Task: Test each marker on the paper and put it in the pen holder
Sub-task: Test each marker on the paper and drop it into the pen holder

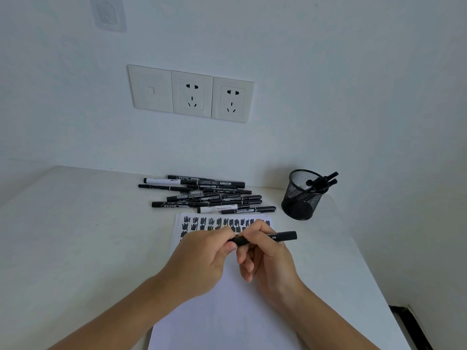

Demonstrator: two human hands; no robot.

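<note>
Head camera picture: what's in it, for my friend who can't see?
A left hand and right hand hold one black marker together above a white paper with black scribbles along its top. Beyond it lie a pile of markers and, further right, a black mesh pen holder with a few markers inside.

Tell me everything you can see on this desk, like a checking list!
Surface: white table with paper on it; black scribbles along the paper's far edge.
Job's things: one marker held over the paper; loose pile beyond the paper; mesh holder on the right with markers in it.
Clutter: nothing seen.
Hands: left hand and right hand both grip the marker.
Cables: nothing seen.
Surroundings: white wall with two sockets and a blank plate.
</note>
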